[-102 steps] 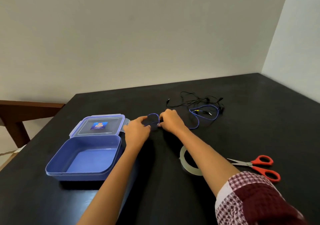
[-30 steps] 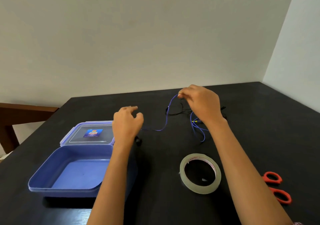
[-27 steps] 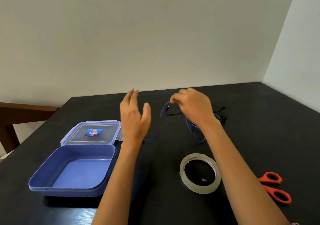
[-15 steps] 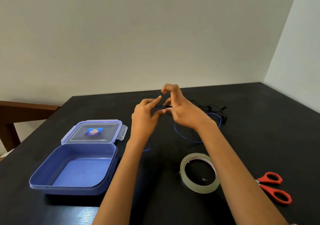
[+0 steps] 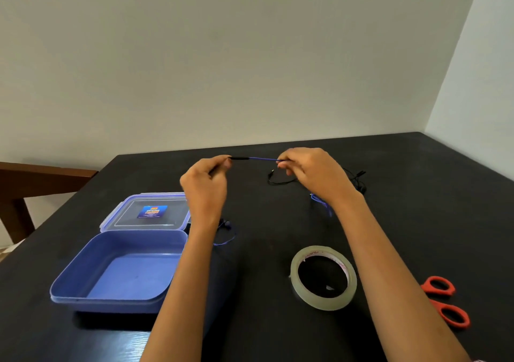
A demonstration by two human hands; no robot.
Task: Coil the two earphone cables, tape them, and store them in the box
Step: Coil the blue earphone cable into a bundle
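A blue earphone cable (image 5: 262,159) is stretched taut in the air between my hands. My left hand (image 5: 205,186) pinches it at its black inline piece, and my right hand (image 5: 311,175) pinches it further along. More of the blue cable hangs below each wrist and lies on the table. A black earphone cable (image 5: 281,179) lies loose on the table behind my right hand, partly hidden by it. The blue box (image 5: 83,275) stands open at the left with its clear lid (image 5: 122,214) lying behind it. A roll of clear tape (image 5: 324,304) lies flat under my right forearm.
Red-handled scissors (image 5: 445,303) lie at the right edge of the black table (image 5: 417,222). A wooden chair back (image 5: 41,178) stands off the table's left side. A wall runs close behind the table and along its right.
My hands, close together half a second ago, have moved apart and pulled a length of the blue cable straight between them. Earlier my left hand was open and off the cable.
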